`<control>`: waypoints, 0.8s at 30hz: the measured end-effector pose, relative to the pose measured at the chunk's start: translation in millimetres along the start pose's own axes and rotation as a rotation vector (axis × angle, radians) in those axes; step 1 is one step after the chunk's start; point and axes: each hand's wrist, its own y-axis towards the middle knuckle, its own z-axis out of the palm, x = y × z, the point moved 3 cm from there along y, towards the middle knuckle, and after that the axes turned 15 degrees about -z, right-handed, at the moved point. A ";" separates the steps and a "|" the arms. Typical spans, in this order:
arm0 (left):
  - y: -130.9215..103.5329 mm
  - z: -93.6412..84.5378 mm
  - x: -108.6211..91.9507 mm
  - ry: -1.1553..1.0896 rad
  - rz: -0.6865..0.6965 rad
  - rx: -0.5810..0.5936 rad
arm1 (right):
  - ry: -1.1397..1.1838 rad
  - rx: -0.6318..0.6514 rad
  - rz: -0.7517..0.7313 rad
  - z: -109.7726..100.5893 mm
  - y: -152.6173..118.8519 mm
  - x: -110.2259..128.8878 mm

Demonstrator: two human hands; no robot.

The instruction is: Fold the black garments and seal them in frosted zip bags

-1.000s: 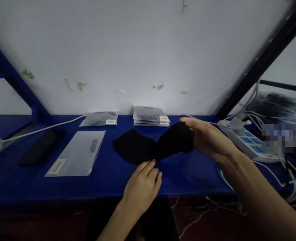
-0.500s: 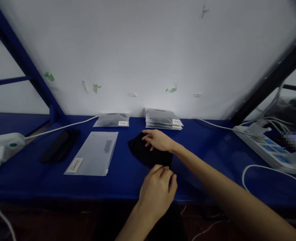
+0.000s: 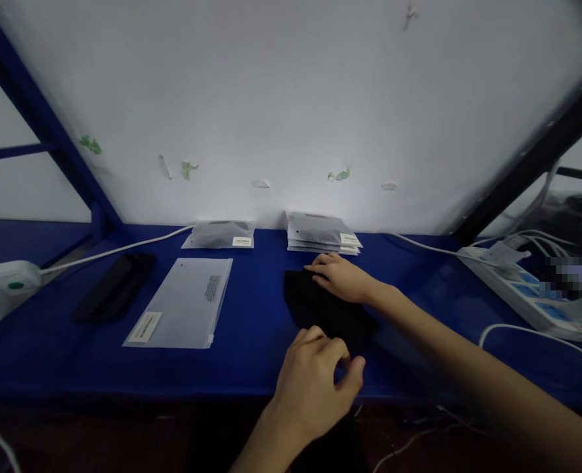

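Observation:
A piece of black cloth [image 3: 337, 312], folded flat, lies on the blue table [image 3: 256, 295]; its exact kind cannot be made out. My right hand [image 3: 340, 277] rests on its far edge, fingers stretched out and thumb apart. Close to the near edge of the cloth is my left hand [image 3: 315, 374], its fingers bent and its thumb standing away with a gap. Whether its hidden fingertips touch the cloth I cannot tell. Left of both hands lies a frosted zip bag [image 3: 180, 302] with a white label and a slider at its near right corner.
Against the wall lie a stack of filled frosted bags [image 3: 320, 231] and another filled bag [image 3: 219, 234]. A black phone-like object [image 3: 116, 286] sits at the left. Power strips stand at the left [image 3: 8, 279] and right [image 3: 508, 282], with white cables across the table.
The black cloth has shifted right and toward me, together with my right hand. My left hand has moved slightly right, and its thumb now stands farther from the fingers.

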 end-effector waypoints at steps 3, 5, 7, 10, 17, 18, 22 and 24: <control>-0.4 -1.1 -0.1 -0.011 0.003 0.000 | -0.063 -0.036 0.072 0.8 -27.8 -7.7; -0.8 -0.8 -0.7 -0.004 0.002 -0.001 | -0.062 -0.085 0.106 1.8 -46.5 -11.2; -0.9 -0.6 -2.1 0.003 0.008 0.000 | -0.047 -0.148 0.135 3.5 -64.3 -14.8; 0.7 -7.8 -3.8 -0.016 0.054 -0.045 | -0.042 -0.251 0.226 6.7 -87.6 -20.8; 23.9 -94.8 38.2 0.359 -0.144 -0.288 | -0.064 -0.359 0.401 9.7 -107.4 -21.0; 28.1 -110.8 51.3 0.470 -0.265 -0.271 | -0.058 -0.363 0.406 9.3 -106.6 -20.0; 32.9 -156.9 96.7 0.709 -0.570 -0.121 | -0.044 -0.376 0.418 7.8 -104.0 -17.6; 30.2 -163.6 109.1 0.724 -0.579 -0.033 | -0.041 -0.381 0.416 7.3 -104.0 -17.0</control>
